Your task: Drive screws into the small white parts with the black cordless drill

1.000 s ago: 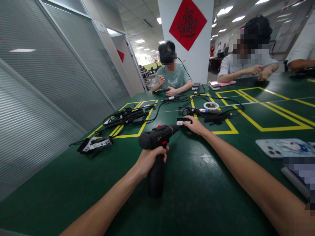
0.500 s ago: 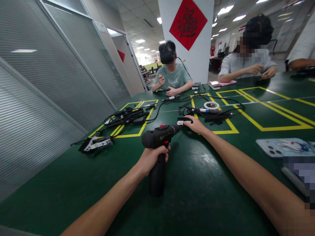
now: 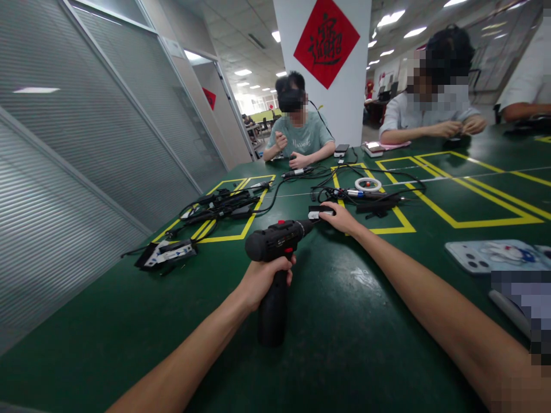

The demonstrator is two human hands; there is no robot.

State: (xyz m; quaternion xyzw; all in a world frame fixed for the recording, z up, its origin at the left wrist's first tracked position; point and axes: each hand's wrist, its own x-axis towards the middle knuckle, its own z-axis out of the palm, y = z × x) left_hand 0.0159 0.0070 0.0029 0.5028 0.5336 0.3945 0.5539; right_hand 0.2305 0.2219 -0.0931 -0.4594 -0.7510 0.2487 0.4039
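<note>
Head view: in the grasp of the left hand [image 3: 267,276], a black drill [image 3: 275,241], with handle upright or nearly so and chuck [image 3: 301,228] directed forward and to the right. Just before the chuck, a small black-and-white block [image 3: 317,210], seemingly down on the green table [image 3: 344,350], pinched at its right end by the right hand [image 3: 341,218]. Not possible to tell from this angle about contact between drill and block: maybe touching, maybe a little apart. Equally uncertain, the support under the foot of the handle; if hovering, more wobble to expect, because of one-handed holding of a tool of rather heavy look.

From here, as a judgement, several possible troubles. With rotation of the chuck and only a light pinch, easy to twist the block out of the hold. With a sideways slip of the drill, real danger for the right hand, because of so near a position. With too strong a push forward, some risk of sliding the block toward the pen-like tool [image 3: 365,195], just beyond the right hand.
</note>
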